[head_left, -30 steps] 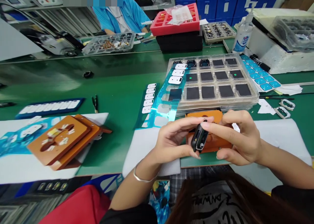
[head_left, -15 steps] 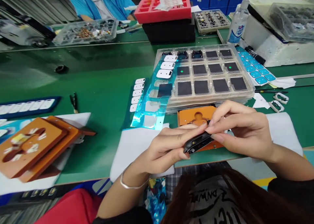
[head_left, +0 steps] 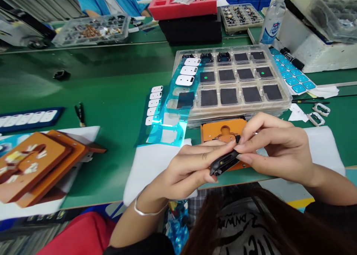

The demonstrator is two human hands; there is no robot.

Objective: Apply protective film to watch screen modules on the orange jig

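Tilted between both hands is a black smartwatch case [head_left: 224, 163], its side with small openings facing me. My left hand [head_left: 192, 165] grips it with the thumb below and the fingers flat along the top. The pinched fingertips of my right hand [head_left: 275, 147] press on its far right end, beside a small black piece [head_left: 238, 138] that sticks up; whether they hold that piece I cannot tell. Behind and partly under the hands lies an orange fixture block [head_left: 208, 131] with a rounded cut-out. White cloths [head_left: 142, 169] lie beneath my forearms.
A stack of clear compartment trays [head_left: 192, 115] with dark pads and several black cases stands ahead. Blue film sheets [head_left: 182, 130] with white stickers lean on it. Orange fixtures [head_left: 55, 150] sit left, two pale frames [head_left: 316, 118] right. Across the bench is a person in blue [head_left: 125, 0].
The view has shifted slightly, so the bench things appear a little higher and the left-hand ones further left. Both hands keep nearly the same hold on the watch case.
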